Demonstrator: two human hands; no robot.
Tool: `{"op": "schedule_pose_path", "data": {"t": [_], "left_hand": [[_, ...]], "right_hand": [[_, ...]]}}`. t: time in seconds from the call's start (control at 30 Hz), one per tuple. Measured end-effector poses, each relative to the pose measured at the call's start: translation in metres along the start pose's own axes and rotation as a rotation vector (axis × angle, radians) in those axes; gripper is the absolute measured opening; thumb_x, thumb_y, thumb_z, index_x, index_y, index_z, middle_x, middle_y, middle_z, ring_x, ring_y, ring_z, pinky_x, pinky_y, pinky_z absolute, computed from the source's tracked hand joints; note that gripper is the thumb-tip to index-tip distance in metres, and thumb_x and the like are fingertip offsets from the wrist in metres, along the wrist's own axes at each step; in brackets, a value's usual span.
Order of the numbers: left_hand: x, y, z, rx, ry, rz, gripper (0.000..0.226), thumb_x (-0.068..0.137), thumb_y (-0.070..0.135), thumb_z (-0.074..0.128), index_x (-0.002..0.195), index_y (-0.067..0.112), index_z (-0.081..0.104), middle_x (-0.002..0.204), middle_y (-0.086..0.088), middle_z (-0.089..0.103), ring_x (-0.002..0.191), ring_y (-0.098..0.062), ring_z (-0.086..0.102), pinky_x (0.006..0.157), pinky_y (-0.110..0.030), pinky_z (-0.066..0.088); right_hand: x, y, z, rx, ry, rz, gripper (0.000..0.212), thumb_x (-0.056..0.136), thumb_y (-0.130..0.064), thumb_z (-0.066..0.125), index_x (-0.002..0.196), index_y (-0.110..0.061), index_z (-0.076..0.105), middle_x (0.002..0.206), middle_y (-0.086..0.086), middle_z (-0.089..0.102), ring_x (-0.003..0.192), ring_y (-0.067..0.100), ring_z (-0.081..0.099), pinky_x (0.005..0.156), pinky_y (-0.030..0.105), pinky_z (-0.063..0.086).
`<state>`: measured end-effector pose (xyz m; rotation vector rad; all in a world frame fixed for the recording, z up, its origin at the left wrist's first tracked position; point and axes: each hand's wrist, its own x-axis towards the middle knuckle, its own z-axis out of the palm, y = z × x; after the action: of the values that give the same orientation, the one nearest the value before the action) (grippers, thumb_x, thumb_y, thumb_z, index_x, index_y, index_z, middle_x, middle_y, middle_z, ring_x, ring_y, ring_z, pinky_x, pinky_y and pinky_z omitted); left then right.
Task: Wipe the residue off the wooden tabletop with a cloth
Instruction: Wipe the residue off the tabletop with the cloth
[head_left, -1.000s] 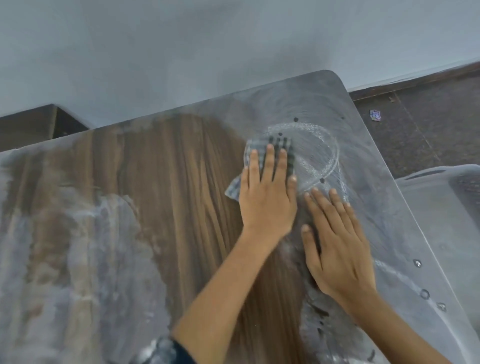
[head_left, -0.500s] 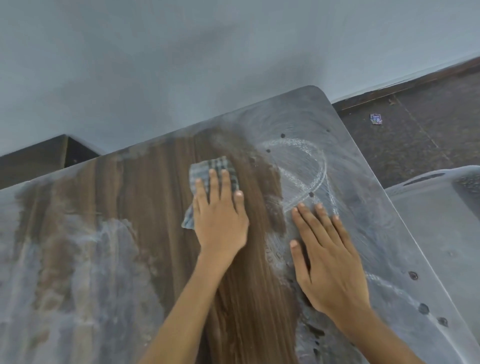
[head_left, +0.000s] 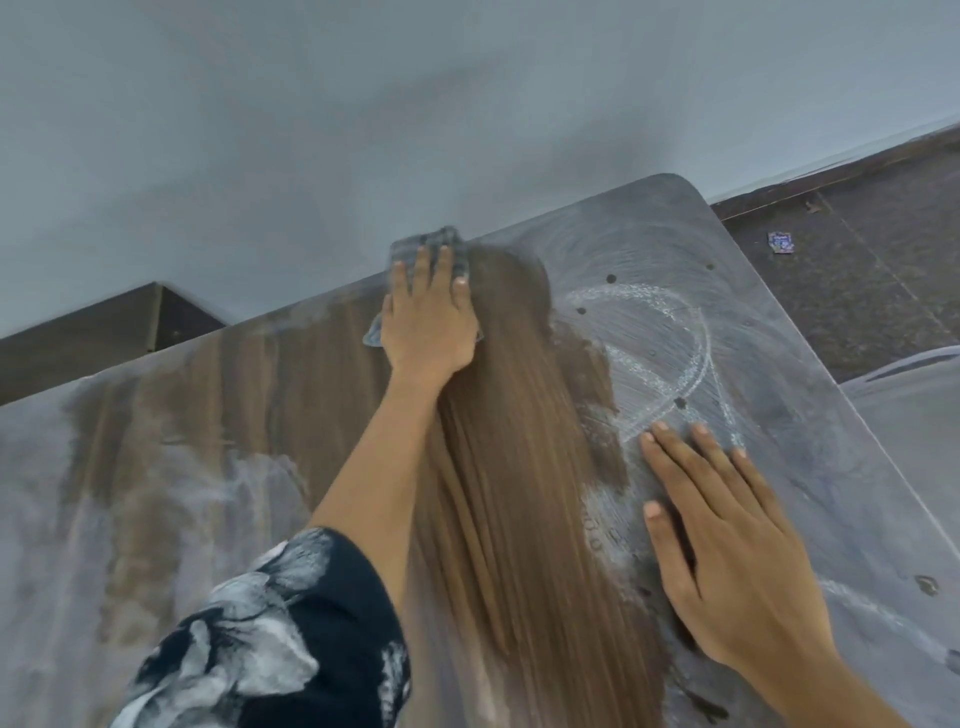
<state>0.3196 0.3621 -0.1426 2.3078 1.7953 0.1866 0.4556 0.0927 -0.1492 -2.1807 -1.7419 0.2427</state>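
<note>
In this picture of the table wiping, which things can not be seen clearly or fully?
Head view only:
- cloth: mostly under the left hand; its full shape is hidden, and it is blurred.
- tabletop: left and near edges cut off by the frame; the surface under the right hand is hidden.
- small wrapper on the floor: too small to read.
- pale object at right: cut off by the frame, unidentifiable.

Left hand (head_left: 428, 327) presses cloth (head_left: 431, 247) at tabletop (head_left: 519, 519) far edge; right hand (head_left: 727, 545) flat on residue (head_left: 670, 332)
</note>
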Motion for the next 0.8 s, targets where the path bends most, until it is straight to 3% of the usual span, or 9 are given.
{"op": "schedule_pose_path", "data": {"t": [0.13,0.27,0.33,0.43,0.53,0.7,0.8], "left_hand": [[0.0,-0.071,-0.006,0.074,0.042,-0.139,0.072,0.087,0.039,-0.006,0.146,0.009,0.02,0.157,-0.008,0.01,0.143,-0.032,0.005,0.114,-0.051,0.01],[-0.004,-0.027,-0.013,-0.049,0.089,-0.413,0.052,0.1,0.031,0.015,0.149,0.017,0.009,0.157,-0.003,0.004,0.143,-0.031,0.0,0.115,-0.046,0.004],[0.0,0.01,-0.001,-0.027,0.096,-0.284,0.053,0.099,0.03,0.014,0.149,0.014,0.011,0.157,-0.007,0.008,0.144,-0.029,0.003,0.116,-0.046,0.001],[-0.01,0.064,0.019,0.012,0.034,0.072,0.057,0.095,0.036,0.005,0.149,0.017,0.012,0.157,-0.004,0.006,0.144,-0.026,0.001,0.117,-0.048,-0.002],[-0.045,0.091,0.022,-0.041,-0.06,0.247,0.05,0.1,0.035,0.018,0.149,0.023,0.011,0.157,0.002,0.004,0.144,-0.021,-0.004,0.116,-0.04,0.0],[-0.108,0.053,0.007,-0.005,-0.115,0.363,0.049,0.101,0.038,0.016,0.148,0.026,0.009,0.156,0.007,0.002,0.144,-0.015,-0.007,0.114,-0.033,0.002],[-0.106,0.024,0.001,0.041,-0.103,0.275,0.054,0.098,0.044,0.008,0.148,0.025,0.011,0.156,0.005,0.003,0.144,-0.017,-0.006,0.116,-0.04,0.003]], "right_hand": [[0.0,0.0,0.0,0.009,0.014,0.007,0.051,0.095,-0.034,0.029,0.139,-0.013,0.041,0.145,-0.001,0.04,0.14,0.016,0.024,0.115,0.037,0.017],[0.0,0.0,0.0,-0.001,0.027,0.006,0.05,0.095,-0.033,0.03,0.139,-0.012,0.041,0.144,-0.001,0.04,0.139,0.017,0.026,0.114,0.038,0.018],[-0.001,0.0,0.001,-0.004,0.027,0.006,0.05,0.095,-0.033,0.029,0.139,-0.013,0.041,0.144,-0.001,0.04,0.139,0.017,0.026,0.114,0.038,0.018],[-0.001,0.0,0.0,-0.014,0.034,0.007,0.05,0.095,-0.032,0.029,0.139,-0.013,0.042,0.143,-0.001,0.042,0.138,0.017,0.027,0.115,0.037,0.017],[0.0,0.0,0.001,-0.02,0.041,-0.002,0.05,0.095,-0.03,0.029,0.138,-0.012,0.044,0.141,0.0,0.045,0.137,0.018,0.031,0.114,0.038,0.021],[-0.001,0.0,0.003,-0.023,0.063,-0.005,0.048,0.094,-0.028,0.03,0.138,-0.011,0.044,0.142,0.001,0.045,0.137,0.019,0.032,0.113,0.04,0.022],[-0.002,0.002,0.003,-0.028,0.064,-0.006,0.048,0.095,-0.027,0.03,0.138,-0.011,0.043,0.142,0.001,0.044,0.137,0.019,0.032,0.113,0.04,0.022]]}}
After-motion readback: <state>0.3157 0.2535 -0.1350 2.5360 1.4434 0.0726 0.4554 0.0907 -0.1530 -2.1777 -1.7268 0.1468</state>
